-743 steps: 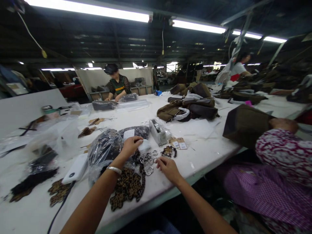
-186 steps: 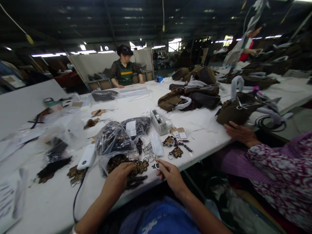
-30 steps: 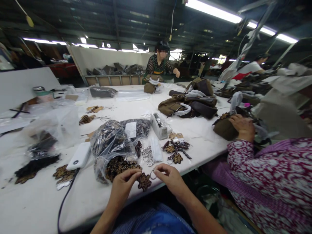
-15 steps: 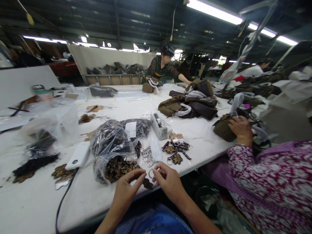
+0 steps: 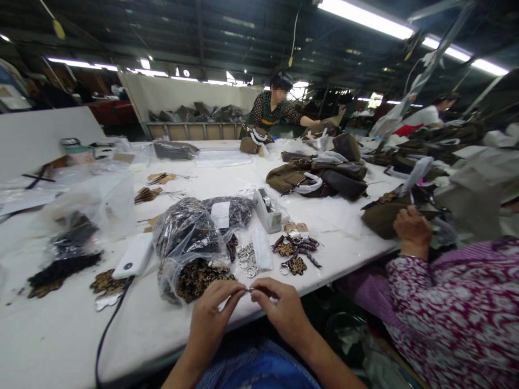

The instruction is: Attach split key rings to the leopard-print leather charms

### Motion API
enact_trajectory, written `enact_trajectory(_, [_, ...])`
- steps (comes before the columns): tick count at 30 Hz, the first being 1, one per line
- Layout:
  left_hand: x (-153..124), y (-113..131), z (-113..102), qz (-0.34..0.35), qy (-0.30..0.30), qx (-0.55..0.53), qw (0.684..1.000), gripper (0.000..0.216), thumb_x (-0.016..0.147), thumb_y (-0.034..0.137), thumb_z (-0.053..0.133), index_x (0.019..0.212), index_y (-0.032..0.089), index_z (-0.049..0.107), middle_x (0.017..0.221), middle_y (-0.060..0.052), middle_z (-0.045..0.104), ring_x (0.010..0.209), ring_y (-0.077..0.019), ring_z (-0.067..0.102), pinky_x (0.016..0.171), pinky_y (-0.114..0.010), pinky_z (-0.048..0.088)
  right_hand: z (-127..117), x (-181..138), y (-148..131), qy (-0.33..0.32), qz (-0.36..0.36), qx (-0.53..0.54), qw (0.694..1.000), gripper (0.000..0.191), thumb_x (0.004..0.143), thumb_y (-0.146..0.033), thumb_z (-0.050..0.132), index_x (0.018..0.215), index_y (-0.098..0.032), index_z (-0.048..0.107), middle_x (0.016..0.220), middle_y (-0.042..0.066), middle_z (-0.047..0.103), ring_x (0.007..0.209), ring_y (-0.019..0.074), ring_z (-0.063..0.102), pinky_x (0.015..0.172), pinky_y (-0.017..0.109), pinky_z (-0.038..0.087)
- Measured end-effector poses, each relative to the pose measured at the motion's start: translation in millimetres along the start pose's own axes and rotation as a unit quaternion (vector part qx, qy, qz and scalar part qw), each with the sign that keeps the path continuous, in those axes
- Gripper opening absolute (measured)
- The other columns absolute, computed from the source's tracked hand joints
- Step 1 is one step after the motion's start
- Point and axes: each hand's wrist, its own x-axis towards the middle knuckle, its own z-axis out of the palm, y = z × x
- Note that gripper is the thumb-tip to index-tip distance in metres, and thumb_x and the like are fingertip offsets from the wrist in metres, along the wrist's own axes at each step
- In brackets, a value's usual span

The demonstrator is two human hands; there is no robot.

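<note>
Just over the table's front edge, my left hand [image 5: 217,308] and my right hand [image 5: 281,305] meet fingertip to fingertip. Both pinch a small metal key ring [image 5: 249,290], which shows only as a thin edge between the fingers. The dark piece seen near the fingers earlier is hidden now. Close ahead lie loose metal rings [image 5: 245,256] and a white strip [image 5: 263,249]. Left of them is a clear plastic bag [image 5: 190,227] of leopard-patterned pieces [image 5: 205,282]. Finished-looking leopard charms with rings [image 5: 297,265] lie to the right.
A tape dispenser [image 5: 267,213] stands behind the rings. A white power bank [image 5: 133,254] with a black cable lies left. Brown handbags [image 5: 316,175] are piled mid-table. At right, a co-worker's hand [image 5: 412,229] rests on a bag; another person [image 5: 270,111] handles bags across the table.
My hands have come together at the ring, which has turned from an open circle to edge-on. The dark piece below the fingers has gone from sight.
</note>
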Motion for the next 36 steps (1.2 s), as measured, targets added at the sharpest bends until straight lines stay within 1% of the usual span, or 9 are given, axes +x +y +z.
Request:
enact_trajectory(4, [3.7,3.6,-5.8,0.14,0.015,0.046,0.989,0.018,0.093,0.024,0.057,0.096,0.023,0.074,0.086,-0.005,0.074,0.085,-0.0182,0.065,0.08,-0.029,0.052,1.0,2.7,0.5,-0.074,0.154,0.233,0.957,0.045,0.088,-0.058,0.056,0.096,-0.016,0.067,0.075,0.004,0.067,0.059,0.0114,0.06,0.055,0.021,0.045])
enact_trajectory(7, [3.0,3.1,-5.1,0.195,0.015,0.042,0.98,0.018,0.093,0.018,0.057,0.101,0.023,0.073,0.087,-0.004,0.074,0.085,-0.0163,0.065,0.079,-0.027,0.053,2.4,3.7,0.9,-0.102,0.19,0.262,0.941,0.039,0.082,-0.052,0.068,0.091,-0.014,0.067,0.069,0.0,0.063,0.052,0.0065,0.052,0.05,0.016,0.038])
enact_trajectory(9, [0.7,-0.1,-3.0,0.174,0.024,0.03,0.984,0.016,0.091,0.017,0.06,0.098,0.023,0.073,0.086,-0.003,0.073,0.084,-0.0156,0.066,0.078,-0.026,0.054,2.7,4.4,-0.1,-0.083,0.184,0.234,0.951,0.036,0.08,-0.048,0.071,0.087,-0.013,0.067,0.066,-0.001,0.062,0.051,0.0061,0.05,0.05,0.016,0.037])
enact_trajectory(13, [-4.6,-7.8,-0.5,0.054,0.047,-0.019,0.997,0.008,0.087,0.023,0.066,0.09,0.023,0.074,0.088,-0.002,0.075,0.082,-0.0158,0.07,0.077,-0.024,0.056,1.3,6.7,-4.6,-0.003,0.132,0.139,0.981,0.031,0.083,-0.045,0.067,0.084,-0.014,0.065,0.064,0.0,0.063,0.049,0.0082,0.052,0.048,0.018,0.039])
enact_trajectory(16, [-6.3,-9.4,-0.6,-0.026,0.05,-0.054,0.997,0.01,0.084,0.03,0.068,0.085,0.023,0.075,0.088,-0.002,0.076,0.08,-0.0175,0.072,0.077,-0.025,0.058,0.5,7.4,-7.4,0.034,0.103,0.087,0.99,0.029,0.088,-0.044,0.061,0.089,-0.015,0.063,0.062,0.0,0.066,0.047,0.0103,0.055,0.047,0.019,0.041])
enact_trajectory(19, [-6.1,-7.0,-0.1,-0.063,0.04,-0.072,0.995,0.012,0.082,0.033,0.07,0.082,0.023,0.076,0.087,-0.003,0.077,0.079,-0.0185,0.072,0.074,-0.025,0.059,1.2,6.5,-7.8,0.044,0.096,0.054,0.993,0.028,0.09,-0.045,0.056,0.092,-0.017,0.061,0.058,0.0,0.066,0.044,0.0111,0.055,0.046,0.02,0.042])
enact_trajectory(29, [-7.7,3.9,5.0,-0.05,0.024,-0.077,0.995,0.012,0.081,0.034,0.071,0.08,0.023,0.075,0.085,-0.002,0.076,0.08,-0.0183,0.071,0.077,-0.026,0.057,5.0,2.1,-12.7,0.06,0.065,0.011,0.996,0.027,0.093,-0.041,0.053,0.101,-0.018,0.064,0.053,-0.004,0.06,0.046,0.0101,0.05,0.051,0.021,0.04])
enact_trajectory(32, [-8.9,4.0,6.4,-0.05,0.018,-0.074,0.996,0.011,0.082,0.032,0.07,0.084,0.023,0.076,0.086,-0.003,0.077,0.08,-0.0188,0.072,0.076,-0.026,0.057,6.6,1.7,-12.3,0.045,0.074,0.042,0.995,0.031,0.092,-0.045,0.055,0.101,-0.017,0.065,0.053,-0.004,0.059,0.045,0.0097,0.049,0.049,0.02,0.039])
enact_trajectory(36, [-9.1,4.2,6.7,0.013,-0.002,-0.072,0.997,0.013,0.085,0.025,0.066,0.092,0.027,0.077,0.092,-0.003,0.076,0.085,-0.0173,0.071,0.078,-0.024,0.056,7.5,3.0,-8.9,-0.004,0.111,0.15,0.982,0.042,0.089,-0.053,0.057,0.101,-0.014,0.065,0.054,-0.003,0.058,0.043,0.0084,0.047,0.045,0.019,0.035])
